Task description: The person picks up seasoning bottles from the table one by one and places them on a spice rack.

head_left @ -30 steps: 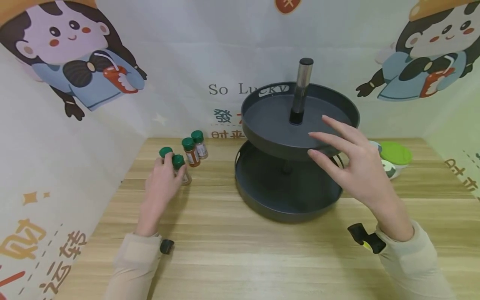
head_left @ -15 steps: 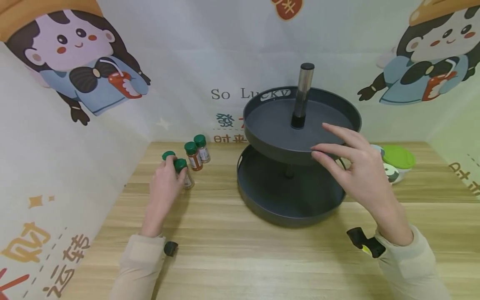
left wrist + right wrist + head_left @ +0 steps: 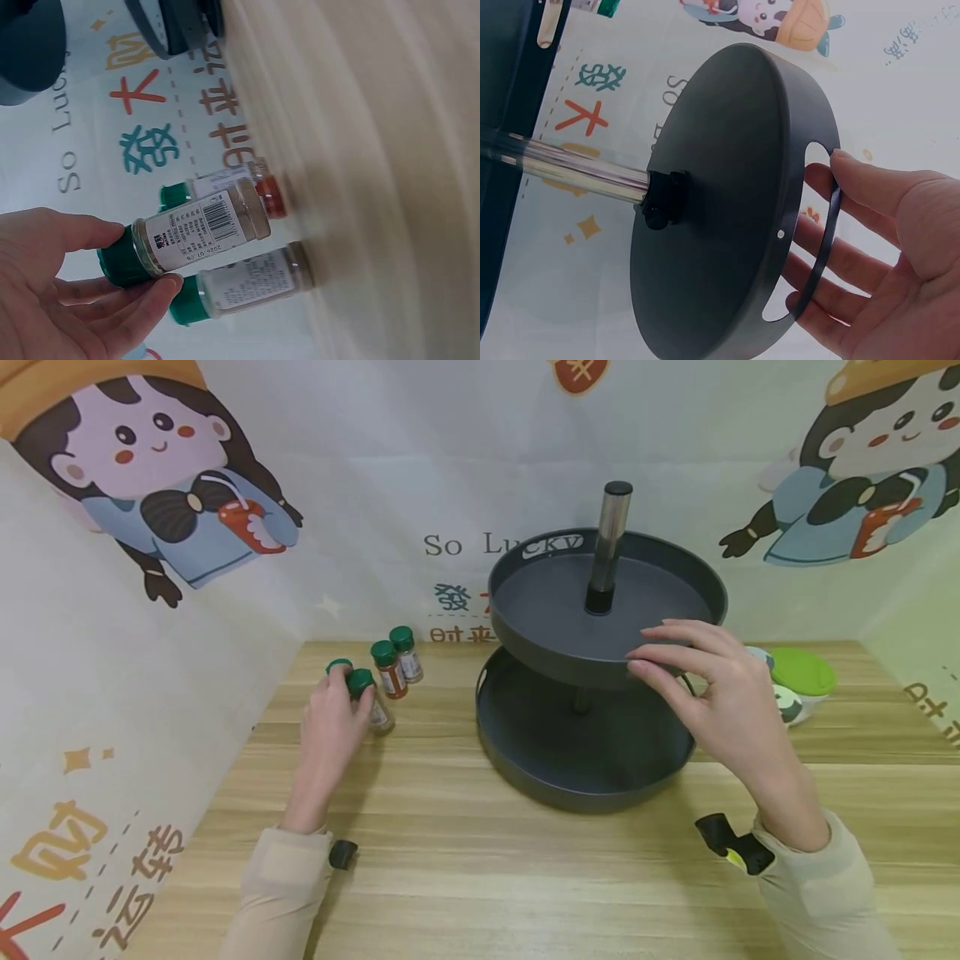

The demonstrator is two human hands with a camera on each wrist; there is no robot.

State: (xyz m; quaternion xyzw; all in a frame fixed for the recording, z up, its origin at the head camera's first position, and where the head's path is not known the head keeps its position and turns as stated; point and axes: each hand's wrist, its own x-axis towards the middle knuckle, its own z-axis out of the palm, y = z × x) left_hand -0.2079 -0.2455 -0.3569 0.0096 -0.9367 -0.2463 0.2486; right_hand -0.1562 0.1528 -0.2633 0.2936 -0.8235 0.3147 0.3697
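Fingers (image 3: 847,260) of the right hand (image 3: 723,693) curl about the slotted rim of the upper tray (image 3: 660,585), a narrow gap from the thumb; those of the left hand (image 3: 330,718) pinch the green cap (image 3: 124,262) of a spice jar (image 3: 196,232), which leans below them. Foreseeable faults, by size: the two-tier stand (image 3: 555,789) could tip or turn if the right fingers pulled sideways on its high rim; the neighbouring jar (image 3: 251,281), just past the left fingertips, could topple if knocked by the pinched one; the pinched jar could slip, since the grip appears confined to its cap. Obscured, by size: much of the lower tray (image 3: 540,743), below the right fingers, is covered by the tier above; the green-lidded container (image 3: 802,672), beyond those fingers, is partly masked by the hand; whether the pinched jar's base meets the table (image 3: 480,877) cannot be told; the finest print on its label (image 3: 187,236) is illegible
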